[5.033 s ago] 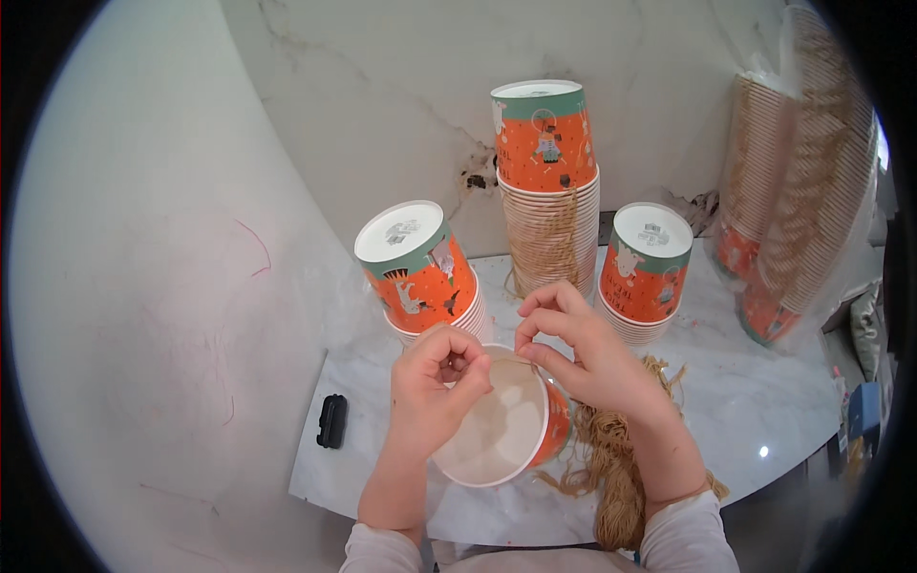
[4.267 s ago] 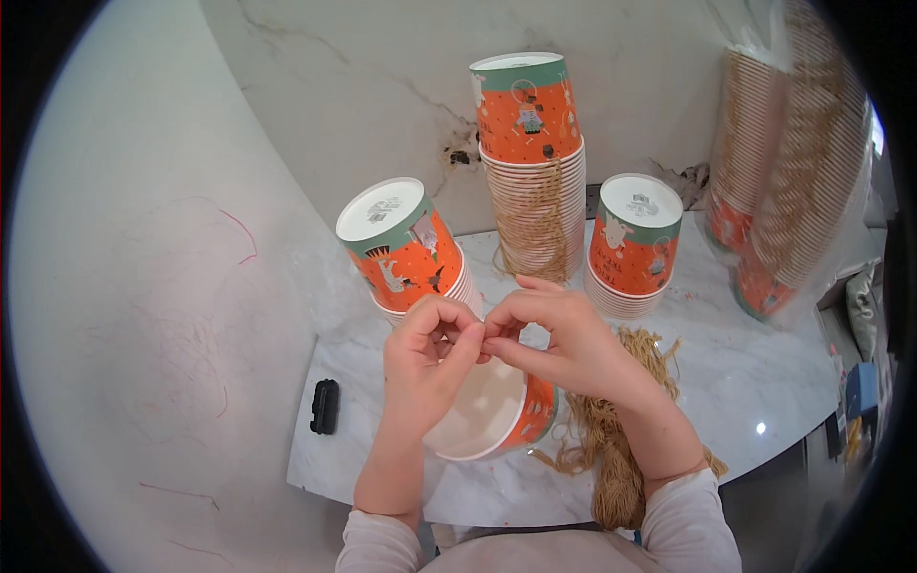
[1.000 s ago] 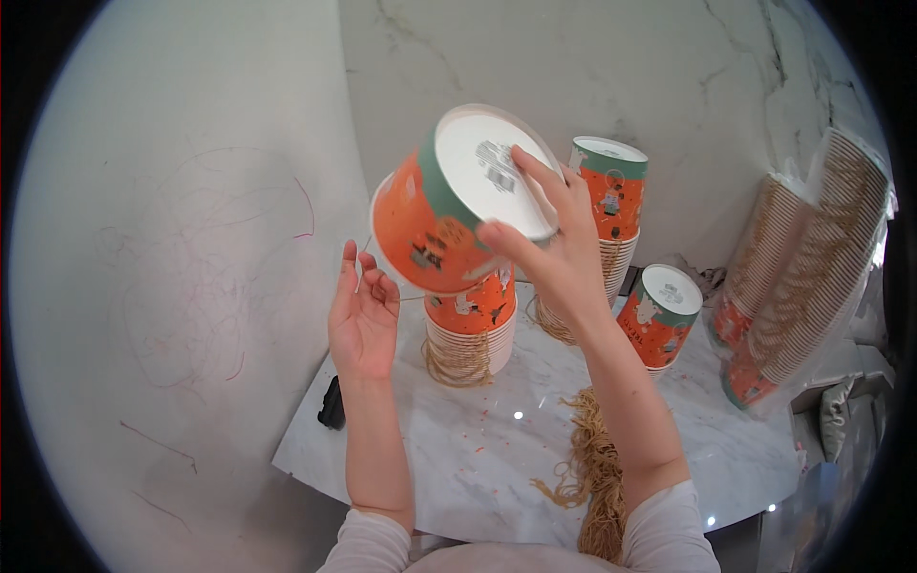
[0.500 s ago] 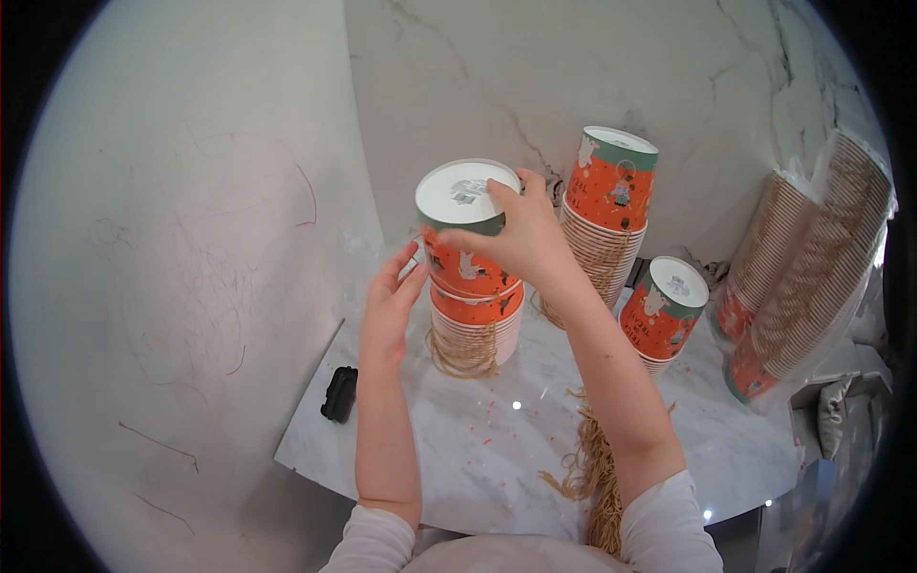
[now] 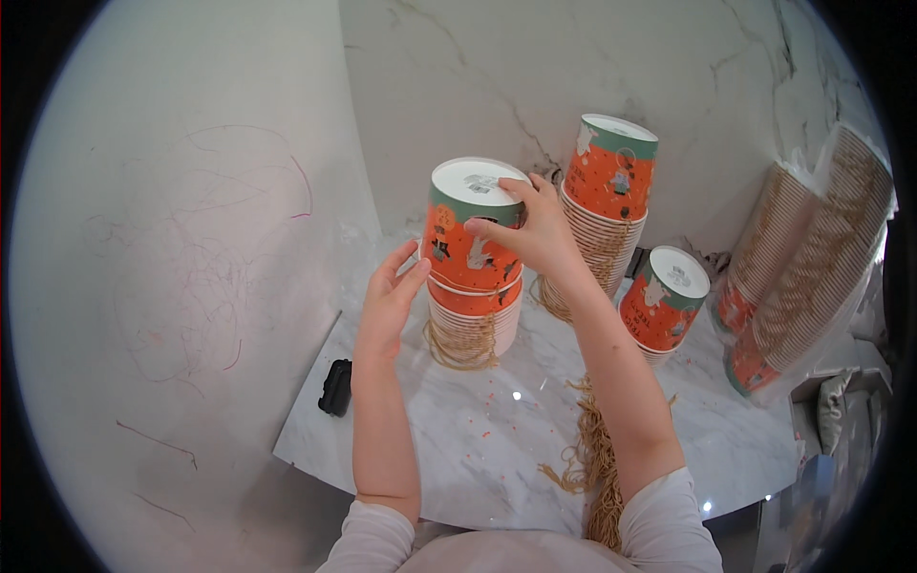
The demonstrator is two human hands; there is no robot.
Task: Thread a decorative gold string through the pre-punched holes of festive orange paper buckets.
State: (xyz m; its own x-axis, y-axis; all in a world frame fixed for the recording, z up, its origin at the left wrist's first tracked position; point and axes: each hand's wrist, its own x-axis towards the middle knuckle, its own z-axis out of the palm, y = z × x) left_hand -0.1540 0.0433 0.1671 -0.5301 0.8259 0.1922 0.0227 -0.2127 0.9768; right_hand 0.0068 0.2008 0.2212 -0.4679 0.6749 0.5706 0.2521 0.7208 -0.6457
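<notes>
An orange paper bucket [image 5: 468,250] with a green band and white base stands upside down on top of a stack of like buckets [image 5: 475,329]. My right hand [image 5: 537,227] is closed on its right side, thumb across the front and fingers at the base's edge. At its left side, near the lower rim, are the curled fingertips of my left hand [image 5: 387,291]; whatever is between them is too small to make out. Twine loops [image 5: 458,346] hang down the front of the stack. A bundle of loose tan twine [image 5: 602,477] lies by my right forearm.
Behind on the right rises a taller bucket stack [image 5: 609,191], with a shorter stack [image 5: 666,301] nearer. Plastic-wrapped bucket stacks [image 5: 812,267] lean at the far right. A black object [image 5: 335,387] lies by the left edge of the marble-patterned table [image 5: 497,477]. White wall on the left.
The held bucket has turned, bringing other printed figures to the front, and straightened slightly to the right. My right hand has shifted a little right with it; my left hand stays beside it.
</notes>
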